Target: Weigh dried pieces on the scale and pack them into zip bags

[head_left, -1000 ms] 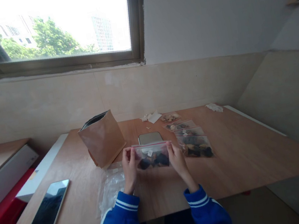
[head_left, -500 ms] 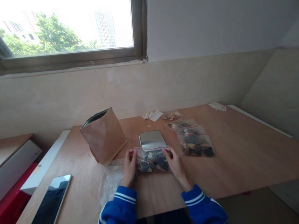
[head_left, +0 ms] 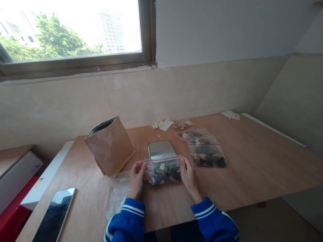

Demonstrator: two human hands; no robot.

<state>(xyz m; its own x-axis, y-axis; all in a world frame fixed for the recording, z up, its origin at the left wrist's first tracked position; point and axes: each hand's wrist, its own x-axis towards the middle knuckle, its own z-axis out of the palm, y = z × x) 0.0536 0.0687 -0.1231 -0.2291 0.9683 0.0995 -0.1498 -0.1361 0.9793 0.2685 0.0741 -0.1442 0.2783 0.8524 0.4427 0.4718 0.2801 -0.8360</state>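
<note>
A clear zip-top plastic bag [head_left: 163, 171] with a red-lined seal, filled with dark and tan chunks and bearing a small white label, sits low over a light wooden table [head_left: 258, 162]. I cannot tell whether it touches the wood. It lies just in front of a flat silver rectangular device [head_left: 162, 150]. The left hand [head_left: 137, 179] pinches the bag's left end between thumb and curled fingers, and the right hand [head_left: 189, 179] grips the right end the same way. Blue sleeves with white stripes [head_left: 122, 237] cover both forearms. Just to the right, similar filled zip-top bags [head_left: 207, 156] overlap in a row. Crumpled clear plastic film [head_left: 118, 198] lies beside the left hand, near an upright brown kraft-paper bag [head_left: 110, 147]. Further left lies a black-screened smartphone [head_left: 51, 222] with a white cable.
</note>
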